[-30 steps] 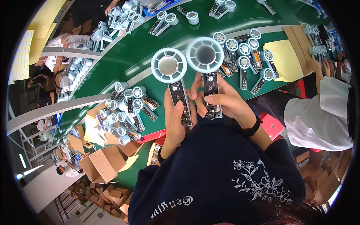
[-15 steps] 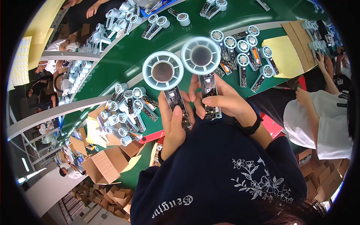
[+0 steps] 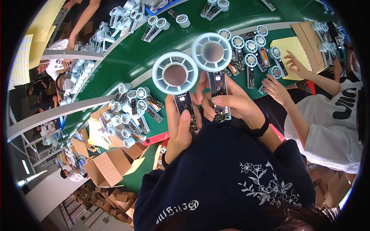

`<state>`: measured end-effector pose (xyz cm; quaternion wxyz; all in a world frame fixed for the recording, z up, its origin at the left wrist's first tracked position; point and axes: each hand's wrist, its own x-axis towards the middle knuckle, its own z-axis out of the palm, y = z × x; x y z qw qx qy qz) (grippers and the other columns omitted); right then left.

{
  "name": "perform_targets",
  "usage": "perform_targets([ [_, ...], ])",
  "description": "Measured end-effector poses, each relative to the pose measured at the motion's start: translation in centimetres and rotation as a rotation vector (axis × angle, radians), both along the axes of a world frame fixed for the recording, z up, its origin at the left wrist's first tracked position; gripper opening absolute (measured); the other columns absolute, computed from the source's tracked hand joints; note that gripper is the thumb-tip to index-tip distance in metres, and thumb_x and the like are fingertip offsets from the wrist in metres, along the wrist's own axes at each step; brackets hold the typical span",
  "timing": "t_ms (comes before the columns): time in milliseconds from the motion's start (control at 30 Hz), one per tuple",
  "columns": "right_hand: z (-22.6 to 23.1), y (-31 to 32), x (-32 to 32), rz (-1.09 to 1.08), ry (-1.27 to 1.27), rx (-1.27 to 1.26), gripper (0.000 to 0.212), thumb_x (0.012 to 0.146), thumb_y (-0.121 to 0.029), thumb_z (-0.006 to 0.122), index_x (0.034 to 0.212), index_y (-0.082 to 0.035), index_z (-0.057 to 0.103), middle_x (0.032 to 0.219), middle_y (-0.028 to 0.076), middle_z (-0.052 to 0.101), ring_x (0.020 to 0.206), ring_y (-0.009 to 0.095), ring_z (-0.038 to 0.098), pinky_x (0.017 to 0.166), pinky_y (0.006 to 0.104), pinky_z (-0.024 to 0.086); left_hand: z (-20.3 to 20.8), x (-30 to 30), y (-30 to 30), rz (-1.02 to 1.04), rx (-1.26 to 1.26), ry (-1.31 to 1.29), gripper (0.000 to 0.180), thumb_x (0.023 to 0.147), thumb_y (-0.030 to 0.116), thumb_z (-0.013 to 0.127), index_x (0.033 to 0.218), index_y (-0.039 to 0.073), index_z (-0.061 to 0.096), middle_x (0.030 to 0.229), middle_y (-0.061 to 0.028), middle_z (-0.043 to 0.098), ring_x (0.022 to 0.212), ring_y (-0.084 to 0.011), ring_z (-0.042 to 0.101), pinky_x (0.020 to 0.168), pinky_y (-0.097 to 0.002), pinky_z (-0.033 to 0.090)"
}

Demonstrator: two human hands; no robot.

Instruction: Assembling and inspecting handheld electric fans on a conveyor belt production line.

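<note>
My left hand [image 3: 178, 129] grips the handle of a small white hand-held fan [image 3: 175, 75] with a round grille head and an exposed circuit board, thumb lying along the board. My right hand [image 3: 233, 104] holds a second white fan [image 3: 212, 49] of the same kind by its board handle. Both fans are held upright side by side above the green table [image 3: 131, 63], heads nearly touching.
Several more fan units lie in a pile at my left [image 3: 131, 111] and in a row at the right [image 3: 252, 54]. A neighbouring person's hands [image 3: 279, 90] work at the right beside a yellow sheet [image 3: 293, 50]. Open cardboard boxes [image 3: 106, 167] stand at lower left.
Both fans have come closer to the camera and shifted slightly left. The neighbouring person's hands have reached in over the table at the right.
</note>
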<state>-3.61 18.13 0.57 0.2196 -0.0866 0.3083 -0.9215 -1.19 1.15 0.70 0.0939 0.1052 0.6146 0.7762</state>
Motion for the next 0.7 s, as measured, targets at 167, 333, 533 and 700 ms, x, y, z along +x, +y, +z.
perform_targets([
  [167, -0.06, 0.15, 0.11, -0.021, 0.018, 0.020, 0.055, 0.078, -0.017, 0.061, 0.122, 0.001, 0.033, 0.096, 0.018, 0.051, 0.062, 0.020, 0.056, 0.055, 0.0313, 0.046, 0.24, -0.01, 0.54, -0.015, 0.042, -0.017, 0.052, 0.093, 0.028, 0.043, 0.128, -0.004, 0.023, 0.103, -0.0140, 0.049, 0.055, -0.0116, 0.049, 0.042, -0.0212, 0.036],
  [333, -0.13, 0.15, 0.05, -0.013, 0.063, 0.053, 0.054, 0.079, -0.016, 0.060, 0.122, 0.001, 0.032, 0.096, 0.017, 0.051, 0.063, 0.019, 0.056, 0.056, 0.0305, 0.046, 0.15, -0.06, 0.83, -0.001, 0.132, -0.074, 0.055, 0.093, 0.030, 0.044, 0.129, -0.005, 0.022, 0.102, -0.0139, 0.049, 0.053, -0.0122, 0.049, 0.038, -0.0214, 0.035],
  [533, -0.22, -0.05, 0.07, -0.011, 0.073, 0.048, 0.053, 0.078, -0.015, 0.060, 0.121, 0.001, 0.032, 0.097, 0.016, 0.051, 0.063, 0.018, 0.056, 0.057, 0.0304, 0.047, -0.15, 0.26, 0.79, 0.029, 0.151, -0.125, 0.056, 0.092, 0.033, 0.045, 0.127, -0.004, 0.024, 0.101, -0.0138, 0.049, 0.054, -0.0126, 0.050, 0.040, -0.0211, 0.036],
  [700, -0.39, -0.12, 0.11, -0.027, 0.084, 0.062, 0.049, 0.080, -0.018, 0.058, 0.118, 0.001, 0.033, 0.097, 0.016, 0.051, 0.062, 0.018, 0.056, 0.056, 0.0306, 0.046, -0.15, 0.11, 0.58, 0.033, 0.079, -0.029, 0.056, 0.091, 0.033, 0.046, 0.127, -0.004, 0.024, 0.101, -0.0138, 0.049, 0.055, -0.0129, 0.050, 0.044, -0.0206, 0.037],
])
